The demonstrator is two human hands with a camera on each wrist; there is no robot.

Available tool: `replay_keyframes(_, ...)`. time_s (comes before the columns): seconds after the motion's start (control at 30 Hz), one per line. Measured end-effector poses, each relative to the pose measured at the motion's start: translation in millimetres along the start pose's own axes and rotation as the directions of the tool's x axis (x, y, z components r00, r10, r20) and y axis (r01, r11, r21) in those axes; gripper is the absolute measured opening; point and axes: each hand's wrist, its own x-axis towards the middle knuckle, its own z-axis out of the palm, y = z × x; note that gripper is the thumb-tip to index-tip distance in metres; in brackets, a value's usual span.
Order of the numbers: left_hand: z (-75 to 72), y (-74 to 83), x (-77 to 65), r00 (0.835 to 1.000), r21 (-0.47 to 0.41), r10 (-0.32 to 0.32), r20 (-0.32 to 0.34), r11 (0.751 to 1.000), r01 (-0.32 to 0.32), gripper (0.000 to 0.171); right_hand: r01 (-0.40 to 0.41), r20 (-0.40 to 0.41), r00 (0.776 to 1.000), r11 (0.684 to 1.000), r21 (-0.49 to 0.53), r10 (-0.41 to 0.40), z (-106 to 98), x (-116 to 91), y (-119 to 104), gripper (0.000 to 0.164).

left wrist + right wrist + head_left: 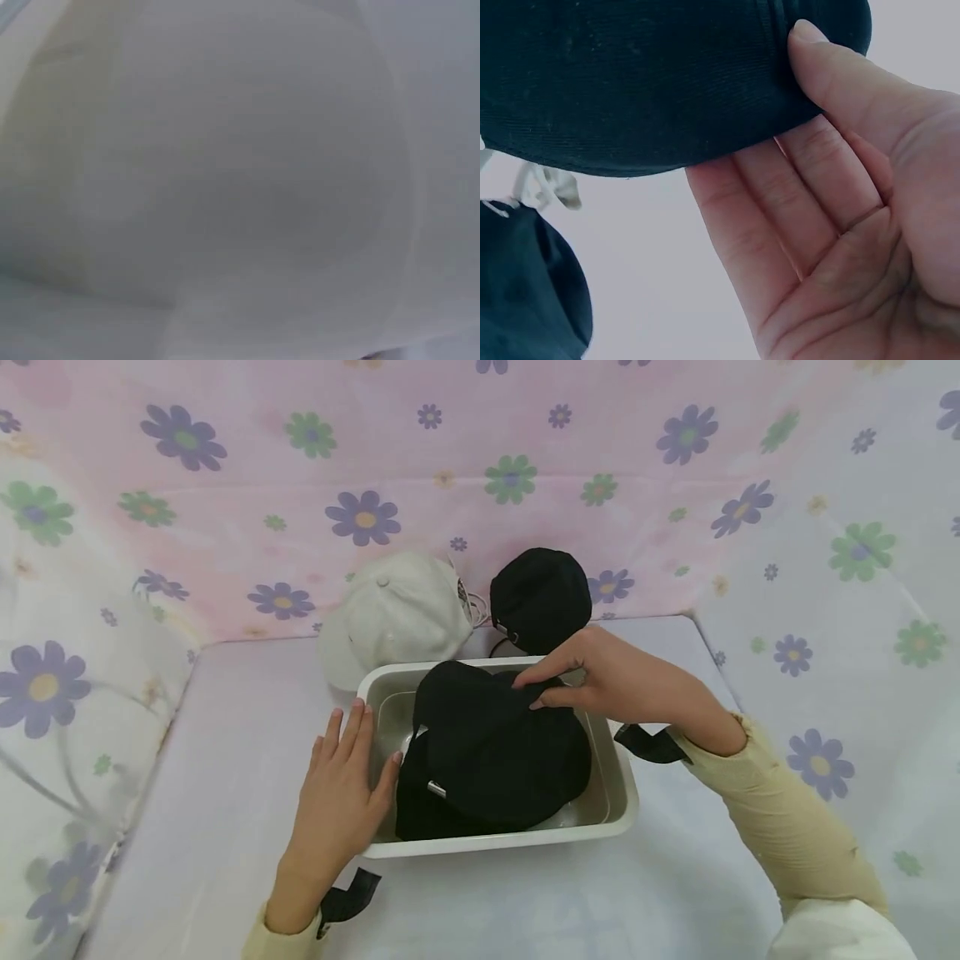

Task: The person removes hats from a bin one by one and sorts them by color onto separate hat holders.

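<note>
A black cap (502,752) lies in a white plastic basin (495,843), covering much of its bottom. My right hand (630,685) pinches the cap near its far right edge. In the right wrist view, the thumb lies on top of the black fabric (645,82), with the other fingers under its edge. My left hand (337,785) rests against the basin's left rim, fingers straight and thumb extended to the right. The left wrist view holds only a blurred pale surface.
Behind the basin stand a white cap (405,610) with cords at its right and a smaller black cap (540,597). The pale tabletop (225,777) meets flower-printed cloth walls (450,443) at the back and sides.
</note>
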Motion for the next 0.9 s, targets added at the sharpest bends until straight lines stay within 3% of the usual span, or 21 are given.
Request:
replay_keyframes(0.2,-7.0,-5.0,-1.0,0.998,0.001,0.022,0.063,1.000,-0.022,0.074,0.006,-0.103,0.995,0.998,-0.066,-0.013,-20,-11,-10,0.033)
replay_keyframes(0.33,-5.4,-6.5,-1.7,0.998,-0.007,0.028,0.051,1.000,-0.028,0.073,0.022,-0.233,0.971,0.994,-0.108,-0.047,-35,-19,-15,0.034)
replay_keyframes(0.47,-2.6,-5.5,-1.5,0.999,-0.029,0.035,0.015,0.999,-0.035,0.070,0.011,-0.387,0.920,0.990,-0.143,-0.066,-56,-25,-18,0.036)
replay_keyframes(0.6,-0.6,-4.7,-1.7,1.000,-0.047,0.029,0.001,0.998,-0.029,0.069,-0.021,-0.485,0.872,0.985,-0.170,-0.065,-78,-22,-19,0.031)
replay_keyframes(0.73,2.3,-4.4,-1.4,1.000,-0.050,0.022,-0.006,0.999,-0.023,0.069,-0.038,-0.561,0.824,0.981,-0.192,-0.078,-97,-10,-12,0.025)
replay_keyframes(0.9,4.0,-3.7,-0.9,1.000,-0.060,0.019,-0.017,0.998,-0.020,0.069,-0.086,-0.663,0.748,0.991,-0.099,-0.002,-112,14,7,0.018)
